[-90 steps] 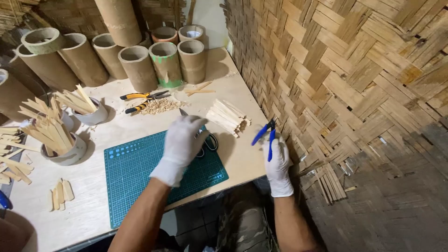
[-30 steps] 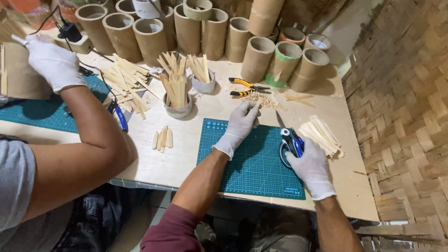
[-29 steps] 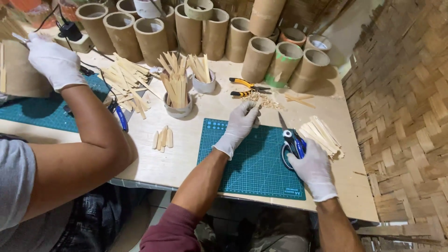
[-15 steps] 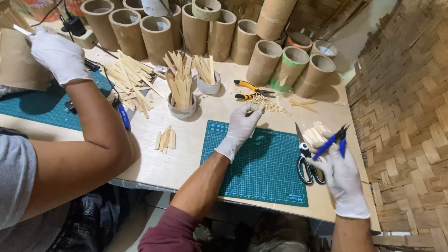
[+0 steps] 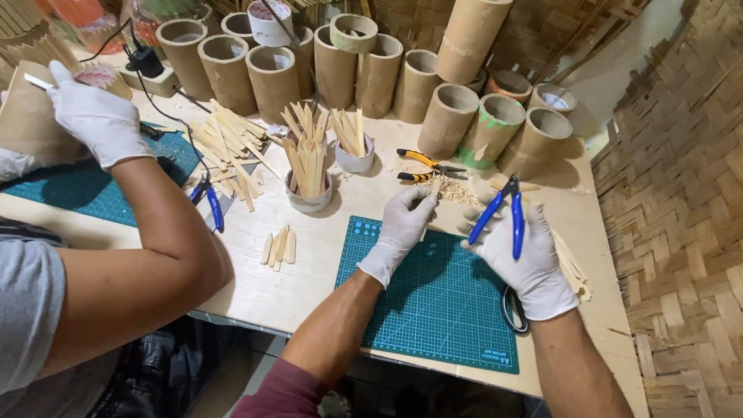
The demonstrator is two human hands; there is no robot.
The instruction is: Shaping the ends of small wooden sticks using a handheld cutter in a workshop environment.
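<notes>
Grip: your right hand (image 5: pixel 522 263), white glove, is clenched round the blue-handled cutting pliers (image 5: pixel 503 217), nose up and away from you, handles spread in the palm. Half a sec ago that hand was further right, by the stick pile at the bench edge; now it's pulled in twd centre, pliers just right of your left fingertips. Your left hand (image 5: pixel 402 232), also gloved, pinches a small pale bamboo sliver (image 5: pixel 436 188) betw thumb and forefinger. Sliver sits at the far edge of the green gridded cutting mat (image 5: pixel 441 298), just short of the chip heap. Read: tool and piece have closed up, so a cut looks set up, not made yet.

Near: black-handled scissors (image 5: pixel 512 310) lie on the mat's right side, partly under your right wrist. Flat bamboo sticks (image 5: pixel 571 263) beside that hand, mostly hidden.

Mid: four short shaped bamboo slats (image 5: pixel 279 248) lie on the bare wooden bench (image 5: pixel 309 286) left of the mat. Grey cup packed w/ upright bamboo strips (image 5: pixel 308 166) beyond them. Yellow-handled pliers (image 5: pixel 426 166) beside pale shavings (image 5: pixel 457 192).

Left: co-worker's gloved hand (image 5: pixel 97 120) raised over a second green mat, holding sth thin; can't tell what.

Far: row of brown cardboard tubes (image 5: pixel 371 66) standing along the back.
</notes>
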